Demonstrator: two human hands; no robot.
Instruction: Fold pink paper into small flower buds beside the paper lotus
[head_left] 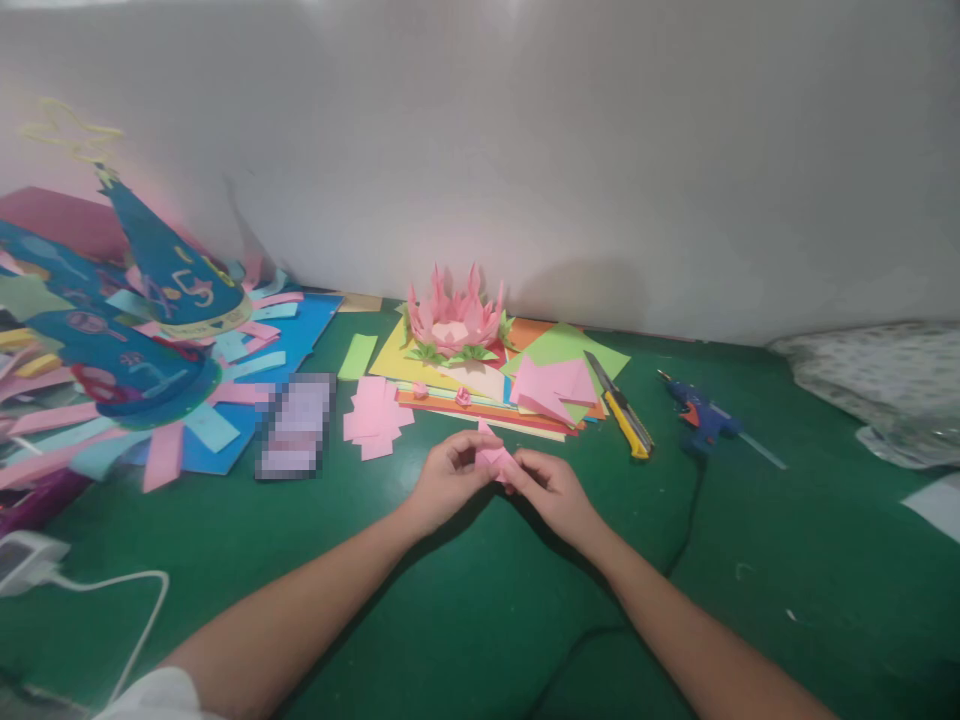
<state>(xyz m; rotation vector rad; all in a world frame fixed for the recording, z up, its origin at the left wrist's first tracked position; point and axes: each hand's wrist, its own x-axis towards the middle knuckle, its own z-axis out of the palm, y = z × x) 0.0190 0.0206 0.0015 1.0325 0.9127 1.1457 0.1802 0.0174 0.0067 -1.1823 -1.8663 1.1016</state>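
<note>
My left hand (450, 477) and my right hand (549, 487) meet over the green mat (465, 600), both pinched on a small folded piece of pink paper (493, 457) held between the fingertips. Just beyond them lies a stack of coloured paper sheets (517, 385) with a pink paper lotus flower (455, 322) on green paper leaves on top. Loose pink paper squares (375, 417) lie to the left of the stack, and larger folded pink pieces (555, 385) rest on its right side.
A yellow utility knife (622, 410) and a blue glue gun (701, 415) with a black cord lie at the right. Blue paper cone hats (169, 260) with coloured strips fill the left. A white charger (26, 560) sits at front left, patterned cloth (885, 380) at far right.
</note>
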